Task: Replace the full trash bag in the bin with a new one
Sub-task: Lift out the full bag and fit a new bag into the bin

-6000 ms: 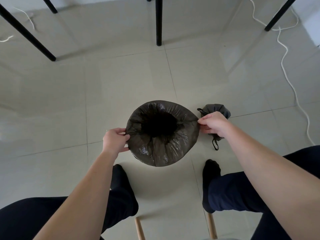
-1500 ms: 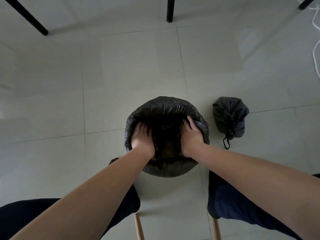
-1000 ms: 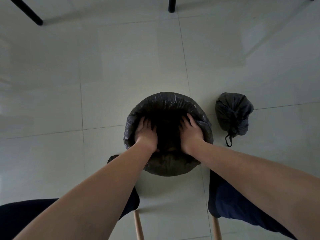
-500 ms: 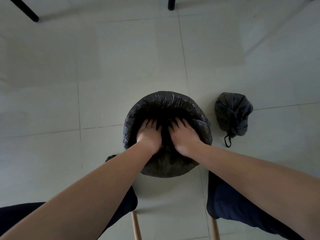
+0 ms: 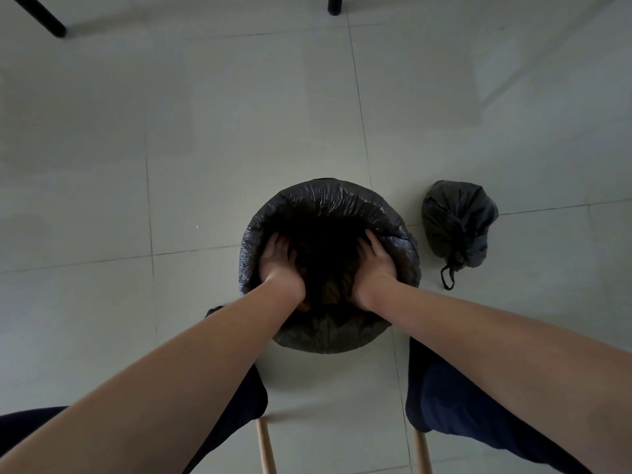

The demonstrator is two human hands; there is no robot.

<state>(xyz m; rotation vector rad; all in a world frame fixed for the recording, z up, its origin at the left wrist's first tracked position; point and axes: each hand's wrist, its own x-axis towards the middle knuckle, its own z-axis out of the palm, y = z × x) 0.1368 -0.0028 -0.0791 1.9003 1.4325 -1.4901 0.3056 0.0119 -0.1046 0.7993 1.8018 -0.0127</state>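
A round bin stands on the tiled floor between my feet, lined with a new black trash bag (image 5: pixel 328 206) whose edge is folded over the rim. Both my hands are inside the bin. My left hand (image 5: pixel 278 265) presses flat against the liner on the left inner wall, fingers spread. My right hand (image 5: pixel 374 260) presses the liner on the right inner wall, fingers apart. The bin's bottom is dark and hidden. The full trash bag (image 5: pixel 458 224), tied shut with a loop hanging down, lies on the floor to the right of the bin.
Black table legs (image 5: pixel 48 20) stand at the far left and far centre (image 5: pixel 334 5). Two wooden chair legs (image 5: pixel 265 446) are near the bottom edge between my dark-trousered legs. Pale floor tiles surround the bin.
Half a second ago my hands lay close together in the middle of the liner; now they have spread apart to the left and right inner walls.
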